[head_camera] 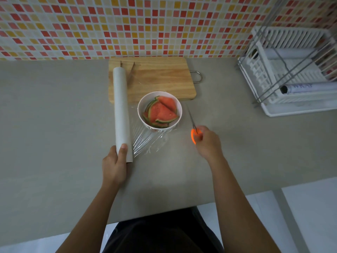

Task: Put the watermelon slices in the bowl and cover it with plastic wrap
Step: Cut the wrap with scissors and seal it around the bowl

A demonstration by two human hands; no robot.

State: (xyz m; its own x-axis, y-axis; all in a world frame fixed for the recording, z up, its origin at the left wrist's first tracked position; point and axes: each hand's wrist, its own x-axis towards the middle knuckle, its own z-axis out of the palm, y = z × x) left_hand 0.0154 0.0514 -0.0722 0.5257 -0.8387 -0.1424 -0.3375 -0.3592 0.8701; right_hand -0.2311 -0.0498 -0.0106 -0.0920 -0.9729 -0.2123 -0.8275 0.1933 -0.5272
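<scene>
Nearly through the wrapping job, a person works at a grey tabletop with the watermelon slices piled inside a white bowl. A wooden cutting board lies just behind the bowl. Left of the bowl, the left hand closes its grip round the near end of a long plastic wrap roll, thumb on top. The roll lies flat, its far end on the board beside a pair of wooden tongs. Clear film runs from the roll toward the bowl and appears to pass over its rim, bunching in wrinkles on the bowl's near side. Right of the bowl, the right hand grips orange-handled scissors by the loops, blades pointing away past the bowl's right side; whether the blades are parted cannot be told. A white dish rack stands well to the bowl's right.

Cutting the film looks like the next step, and the risks gather there. Slack, wrinkled film may fold between the blades and tear raggedly rather than shear. A tug on the roll could drag the bowl or peel the film off its rim. Cut too close to the bowl, the sheet may leave too little margin to tuck under and seal.
</scene>
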